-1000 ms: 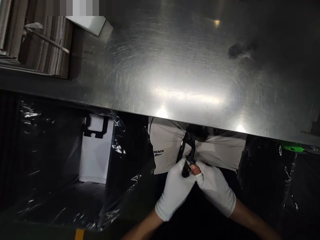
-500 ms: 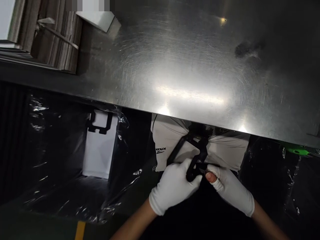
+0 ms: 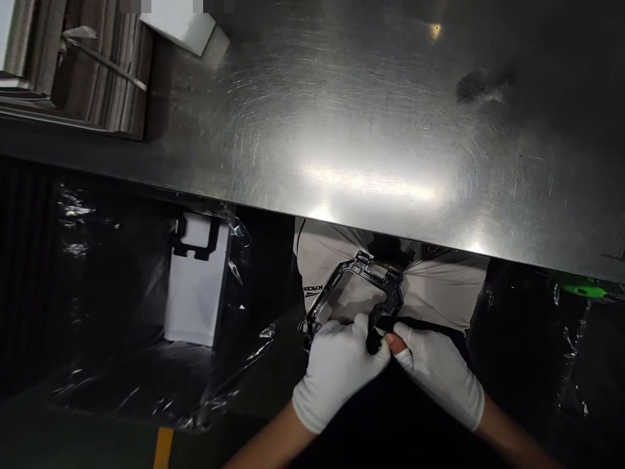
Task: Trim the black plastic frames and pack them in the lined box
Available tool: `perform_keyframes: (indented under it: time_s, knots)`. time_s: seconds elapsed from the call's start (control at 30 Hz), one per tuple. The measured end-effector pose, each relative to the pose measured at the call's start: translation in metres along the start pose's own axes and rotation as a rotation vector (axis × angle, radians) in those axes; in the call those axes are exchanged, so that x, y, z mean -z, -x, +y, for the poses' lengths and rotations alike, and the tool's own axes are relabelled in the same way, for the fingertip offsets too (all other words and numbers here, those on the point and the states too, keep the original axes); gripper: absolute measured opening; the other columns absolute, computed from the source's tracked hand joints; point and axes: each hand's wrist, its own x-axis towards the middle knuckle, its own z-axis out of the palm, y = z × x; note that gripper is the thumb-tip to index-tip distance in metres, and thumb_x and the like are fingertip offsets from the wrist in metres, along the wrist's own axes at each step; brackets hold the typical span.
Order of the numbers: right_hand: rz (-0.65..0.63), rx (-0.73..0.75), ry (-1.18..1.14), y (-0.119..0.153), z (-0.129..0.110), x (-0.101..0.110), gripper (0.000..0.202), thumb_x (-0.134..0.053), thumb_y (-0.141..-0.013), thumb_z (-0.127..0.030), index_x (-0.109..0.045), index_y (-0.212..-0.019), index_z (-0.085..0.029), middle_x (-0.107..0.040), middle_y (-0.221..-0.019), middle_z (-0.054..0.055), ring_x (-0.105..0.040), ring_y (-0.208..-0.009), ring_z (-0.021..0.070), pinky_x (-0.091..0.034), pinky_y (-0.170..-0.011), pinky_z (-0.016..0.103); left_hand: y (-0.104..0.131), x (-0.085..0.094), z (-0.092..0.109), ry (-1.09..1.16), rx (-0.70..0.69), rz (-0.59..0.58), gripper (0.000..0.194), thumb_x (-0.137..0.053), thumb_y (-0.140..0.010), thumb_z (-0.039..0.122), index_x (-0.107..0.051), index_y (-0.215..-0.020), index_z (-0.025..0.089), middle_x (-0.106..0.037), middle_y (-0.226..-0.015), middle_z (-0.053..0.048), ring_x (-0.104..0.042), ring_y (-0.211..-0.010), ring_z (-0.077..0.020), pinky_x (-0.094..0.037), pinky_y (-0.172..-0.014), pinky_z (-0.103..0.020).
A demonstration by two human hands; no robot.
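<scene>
A black angular frame part (image 3: 390, 286), like a thin moulded or machined bracket with small holes and an open middle, is tilted up just below the table edge. My left hand (image 3: 339, 371), in a white glove, is closed round its lower side. At the frame's lower right corner, my right hand (image 3: 437, 368) is closed in a pinch. Its white glove leaves the thumb tip bare. Whatever sits between the right fingers is dark and mostly hidden. Behind the frame is white fabric (image 3: 444, 293) with dark print.
A scratched metal table (image 3: 366, 130) spans the top. On it stand a bundle of brown sheets (image 3: 105, 71) and a white block (image 3: 180, 29). At left, clear plastic (image 3: 131, 384) surrounds a white upright piece (image 3: 193, 299) with a similar black frame (image 3: 198, 251). A green object (image 3: 583, 288) is at right.
The black frame has turned, so its detailed face with holes now shows. Both hands have shifted slightly, the right one left and closer to the left hand.
</scene>
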Motion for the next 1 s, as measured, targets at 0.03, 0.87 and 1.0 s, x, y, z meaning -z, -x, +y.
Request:
perform_keyframes:
  time_s: [0.03, 0.87, 1.0]
  knots:
    - [0.0, -0.005, -0.014, 0.0, -0.001, -0.001, 0.056, -0.027, -0.114, -0.061, -0.069, -0.102, -0.025, -0.076, -0.082, 0.002, -0.071, -0.069, 0.0183, -0.045, -0.066, 0.028, 0.0, 0.0, 0.001, -0.011, 0.013, 0.006, 0.027, -0.068, -0.09, 0.044, -0.065, -0.077, 0.02, -0.065, -0.055, -0.007, -0.068, -0.053, -0.0297, -0.042, -0.057, -0.039]
    - [0.033, -0.105, -0.092, -0.005, -0.006, -0.012, 0.048, -0.03, -0.116, -0.053, -0.065, -0.102, -0.024, -0.074, -0.08, 0.0, -0.069, -0.067, 0.0163, -0.042, -0.063, 0.026, 0.002, -0.005, 0.003, -0.161, 0.044, 0.179, 0.054, -0.059, -0.096, 0.063, -0.056, -0.062, 0.022, -0.055, -0.043, -0.002, -0.063, -0.043, -0.0239, -0.045, -0.051, -0.035]
    - [0.06, -0.136, -0.09, -0.005, -0.005, -0.014, 0.047, -0.031, -0.116, -0.054, -0.064, -0.102, -0.024, -0.076, -0.082, 0.002, -0.07, -0.069, 0.0177, -0.042, -0.063, 0.027, 0.003, -0.007, 0.004, -0.16, 0.076, 0.156, 0.054, -0.059, -0.096, 0.065, -0.058, -0.064, 0.021, -0.057, -0.045, -0.004, -0.063, -0.044, -0.025, -0.042, -0.051, -0.035]
